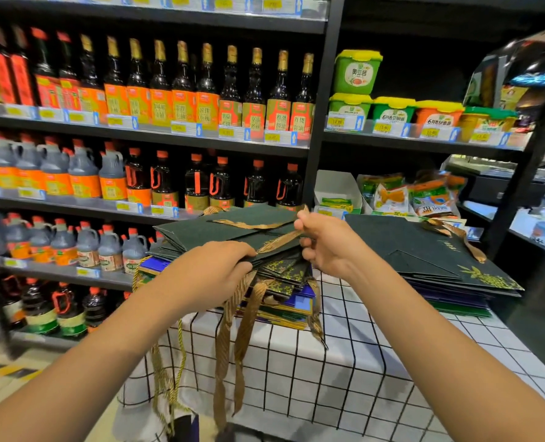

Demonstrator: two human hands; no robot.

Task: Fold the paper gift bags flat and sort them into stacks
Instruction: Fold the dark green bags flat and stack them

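Note:
A stack of flattened dark green gift bags with gold ribbon handles lies on the left of a table, on top of blue and green bags. My left hand grips the near edge of the upper bags, fingers curled under them. My right hand pinches a gold ribbon handle at the stack's right side. More gold ribbons hang over the table's front edge. A second flat stack of dark green bags lies at the right.
The table wears a white cloth with a black grid. Behind it stand shop shelves of soy sauce bottles and jugs, green tubs and snack packs. A dark counter flanks the right.

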